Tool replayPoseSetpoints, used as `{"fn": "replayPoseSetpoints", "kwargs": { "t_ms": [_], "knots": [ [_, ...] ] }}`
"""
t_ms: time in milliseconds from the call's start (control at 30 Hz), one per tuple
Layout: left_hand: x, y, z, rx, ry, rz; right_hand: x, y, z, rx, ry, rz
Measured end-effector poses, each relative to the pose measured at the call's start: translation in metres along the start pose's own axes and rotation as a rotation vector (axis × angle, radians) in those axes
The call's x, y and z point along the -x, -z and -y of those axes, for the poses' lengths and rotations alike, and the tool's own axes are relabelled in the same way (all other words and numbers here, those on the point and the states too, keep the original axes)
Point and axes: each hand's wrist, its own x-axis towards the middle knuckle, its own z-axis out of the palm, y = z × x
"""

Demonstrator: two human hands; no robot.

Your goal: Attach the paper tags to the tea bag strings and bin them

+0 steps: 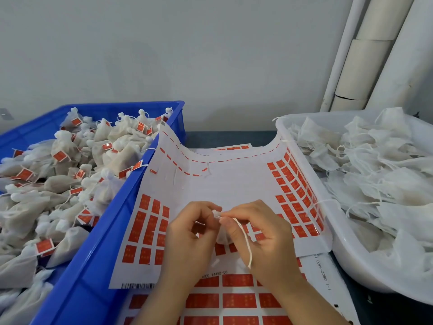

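- The left hand (191, 233) and right hand (264, 238) meet fingertip to fingertip above the middle of the work surface. The left pinches the top of a small white tea bag (222, 239), and the right pinches its string (244, 242), which trails down across the right palm.
- Under the hands lies a sheet of tags (234, 184). Its centre is bare white, with red tags (150, 224) left at both sides. Its side edges curl up against the two containers.
- More full sheets (236, 300) of red tags lie beneath it, nearer the person.
- A blue bin (93, 266) stands on the left, heaped with tagged tea bags (61, 158).
- A white tub (346, 254) stands on the right, filled with untagged bags (375, 172) and loose white strings.
- The dark tabletop (225, 137) shows between the containers at the back and at the lower right corner.
- A plain pale wall (187, 55) rises behind the table. Cardboard tubes (365, 66) and a white pipe (339, 55) lean in the right corner.
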Motion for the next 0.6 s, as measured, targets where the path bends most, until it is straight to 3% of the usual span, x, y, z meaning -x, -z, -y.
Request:
{"fn": "replayPoseSetpoints", "kwargs": {
  "t_ms": [167,300,400,500,600],
  "knots": [
    [0.0,0.002,-0.002,0.032,0.027,0.05,0.0,0.002,0.001,-0.056,-0.078,-0.001],
    [-0.002,0.003,-0.01,0.442,0.296,0.121,0.001,0.001,0.0,-0.045,-0.046,0.086],
    [-0.006,0.005,-0.008,0.506,0.433,0.045,0.002,0.0,0.0,-0.093,-0.079,0.191],
    [-0.007,0.007,-0.006,0.517,0.435,0.032,0.001,0.001,-0.001,-0.182,-0.18,0.256],
    [-0.007,0.008,-0.009,0.557,0.391,0.043,-0.001,0.003,0.001,-0.207,-0.257,0.21]
  ]
}}
